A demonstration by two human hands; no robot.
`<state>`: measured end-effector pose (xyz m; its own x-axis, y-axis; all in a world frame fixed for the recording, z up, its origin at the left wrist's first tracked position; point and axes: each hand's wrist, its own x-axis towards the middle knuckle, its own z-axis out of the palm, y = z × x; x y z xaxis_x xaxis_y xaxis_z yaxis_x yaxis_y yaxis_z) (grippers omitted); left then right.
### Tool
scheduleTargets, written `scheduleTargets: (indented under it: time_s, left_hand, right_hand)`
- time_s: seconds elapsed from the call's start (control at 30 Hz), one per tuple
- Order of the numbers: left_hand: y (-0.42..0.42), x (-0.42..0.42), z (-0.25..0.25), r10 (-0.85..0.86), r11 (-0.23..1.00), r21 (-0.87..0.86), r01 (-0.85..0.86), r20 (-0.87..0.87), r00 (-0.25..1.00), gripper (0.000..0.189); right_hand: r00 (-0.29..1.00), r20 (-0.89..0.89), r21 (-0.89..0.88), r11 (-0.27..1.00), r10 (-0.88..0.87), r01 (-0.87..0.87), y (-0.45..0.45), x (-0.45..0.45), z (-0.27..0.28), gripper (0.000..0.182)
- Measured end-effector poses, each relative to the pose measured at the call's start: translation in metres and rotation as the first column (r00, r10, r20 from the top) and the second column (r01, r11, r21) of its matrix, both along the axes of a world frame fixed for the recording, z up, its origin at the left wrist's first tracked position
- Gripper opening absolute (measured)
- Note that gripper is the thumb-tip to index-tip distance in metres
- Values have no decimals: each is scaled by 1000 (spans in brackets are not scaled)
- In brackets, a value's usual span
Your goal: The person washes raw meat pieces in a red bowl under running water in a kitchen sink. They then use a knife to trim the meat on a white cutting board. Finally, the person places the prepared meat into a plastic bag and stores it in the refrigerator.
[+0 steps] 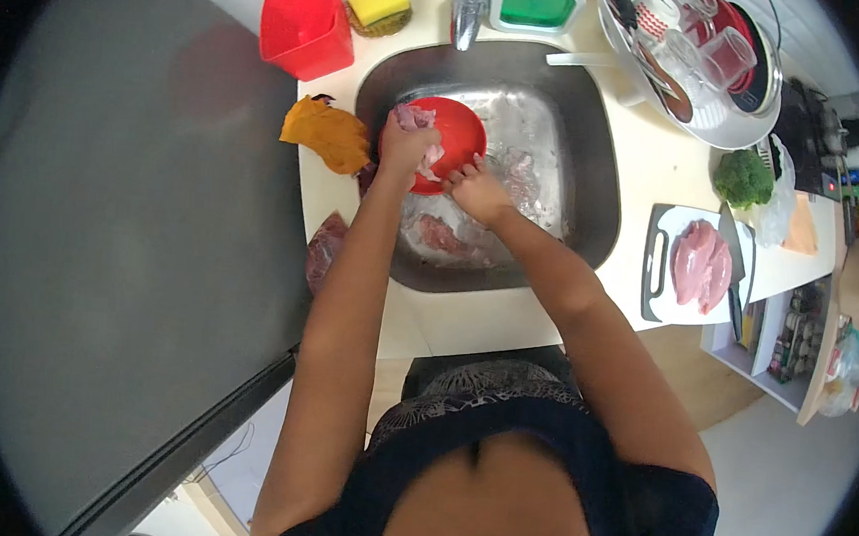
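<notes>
My left hand [406, 147] is closed around pale pink raw meat [414, 117], with a strip of it hanging below the fingers. The meat is over a round red bowl [460, 132] inside the steel sink [600, 183]. At the bowl's lower right, my right hand [481, 191] has its fingers curled on the rim. Beside and below the bowl lies clear, wet-looking plastic [522, 176]. A darker reddish piece, apparently meat [441, 234], is on the sink floor. The bowl's left side is partly hidden by my left hand.
A faucet [468, 13] rises behind the sink. Left are a red container [308, 24], a yellow sponge [378, 0] and an orange cloth [327, 134]. Right are a loaded dish rack [708, 127], broccoli [743, 179], and a cutting board [662, 303] bearing raw meat [701, 266] and a knife [734, 248].
</notes>
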<state>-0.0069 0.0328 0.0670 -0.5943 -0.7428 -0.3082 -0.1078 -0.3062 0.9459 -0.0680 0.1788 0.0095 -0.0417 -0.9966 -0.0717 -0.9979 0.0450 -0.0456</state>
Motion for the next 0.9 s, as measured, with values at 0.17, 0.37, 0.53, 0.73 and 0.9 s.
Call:
scheduleTargets:
  time_s: [0.17, 0.37, 0.53, 0.73, 0.9]
  left_hand:
    - [-4, -6, -35, -114, 990, 108, 90, 249, 962, 55]
    - [-7, -8, -34, -115, 972, -104, 212, 579, 807, 79]
    - [-20, -17, 50, -400, 847, -172, 502, 415, 817, 47]
    - [10, 1, 156, -570, 795, -347, 498, -149, 808, 21]
    - [19, 12, 100, -805, 516, -15, 856, -351, 479, 20]
  right_hand:
    - [999, 25, -51, 998, -40, 41, 10, 3, 10, 21]
    - [954, 133, 21, 963, -268, 267, 24, -3, 63, 19]
    - [769, 560, -172, 865, -308, 472, 55, -41, 138, 16]
    - [615, 779, -388, 680, -118, 622, 86, -24, 247, 11]
    - [637, 713, -281, 712, -294, 643, 85, -2, 157, 10]
